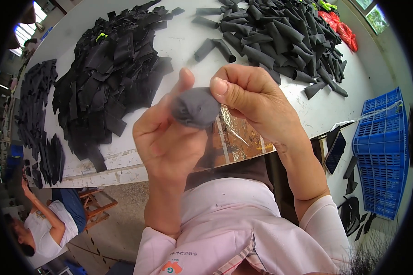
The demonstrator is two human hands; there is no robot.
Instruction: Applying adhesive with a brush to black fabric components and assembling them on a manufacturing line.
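Note:
A dark grey fabric tube (196, 110) is held up between my hands above the table's near edge, slightly blurred, with its wide mouth facing me. My right hand (261, 103) pinches its upper right rim between thumb and curled fingers. On the other side, my left hand (167, 142) supports it, thumb upright beside it and the other fingers partly hidden behind the cloth. Beyond my left hand lies a big heap of flat black fabric pieces (112, 68). Past my right hand, rolled black fabric tubes (270, 36) are piled up.
The white table (128, 130) has a worn near edge and a brown taped patch (236, 137) in front of me. More black pieces (32, 101) lie far left, near a seated person (55, 224). A red plastic bag (339, 30) lies back right; a blue crate (382, 151) stands at right.

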